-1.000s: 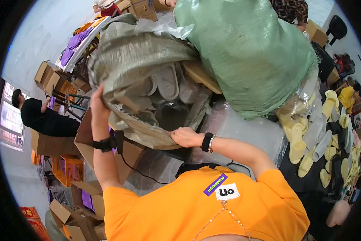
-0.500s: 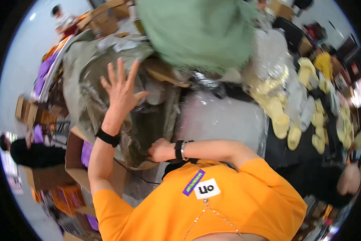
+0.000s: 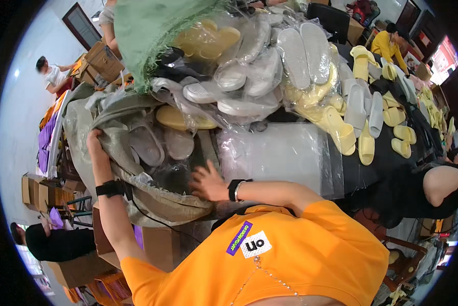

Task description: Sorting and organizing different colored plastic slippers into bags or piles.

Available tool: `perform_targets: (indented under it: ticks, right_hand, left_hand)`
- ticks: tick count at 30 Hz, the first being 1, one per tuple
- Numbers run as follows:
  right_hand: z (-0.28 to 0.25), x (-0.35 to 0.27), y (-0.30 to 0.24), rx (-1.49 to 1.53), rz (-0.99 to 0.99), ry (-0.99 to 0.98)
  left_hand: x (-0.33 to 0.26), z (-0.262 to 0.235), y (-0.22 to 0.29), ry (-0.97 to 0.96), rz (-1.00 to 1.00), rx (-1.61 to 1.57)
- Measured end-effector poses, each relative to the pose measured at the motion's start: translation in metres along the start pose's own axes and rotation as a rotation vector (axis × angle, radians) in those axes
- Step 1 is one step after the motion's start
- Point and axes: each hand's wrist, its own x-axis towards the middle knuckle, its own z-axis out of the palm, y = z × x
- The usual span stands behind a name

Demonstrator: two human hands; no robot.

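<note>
Head view. The left hand [image 3: 95,142] is clenched on the upper rim of a grey-green woven sack [image 3: 137,199], at the sack's left side; a black wristband sits on that forearm. The right hand [image 3: 207,182] is released, fingers spread, resting at the sack's open mouth near its right rim; it grasps nothing. The sack lies on its side at the left end of the table [image 3: 392,158], mouth toward the person. Inside it show clear plastic bags of grey slippers [image 3: 155,145].

Above the sack a heap of clear bags [image 3: 259,76] holds grey, white and yellow slippers; a green woven sack [image 3: 147,35] overhangs the heap from the top left. A flat sheet of clear plastic [image 3: 285,153] lies on the dark table just right of the right hand. Loose yellow slippers [image 3: 364,148] and grey ones lie further right.

On the orange shirt [image 3: 300,250] are two labels: a purple strip, set slanted, and beside it a white rectangular patch with dark marks.

Brown cardboard boxes [image 3: 35,189] stand on the floor at left. Other people sit at the left edge, top right and right.
</note>
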Motion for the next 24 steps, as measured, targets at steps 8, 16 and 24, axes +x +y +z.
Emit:
perform_targets:
  ticks: [8,16,24]
  right_hand:
    - [-0.078,-0.053,0.076,0.411,0.307,0.117]
    - [-0.055,-0.203,0.084,-0.099,0.787,-0.159]
    - [-0.026,-0.172,0.078,0.040,0.642,-0.259]
  left_hand:
    - [-0.001,-0.037,0.008,-0.090,0.344,0.061]
    - [0.068,-0.117,-0.029,-0.114,-0.098,-0.293]
    - [-0.001,-0.060,0.006,-0.346,0.016,-0.275]
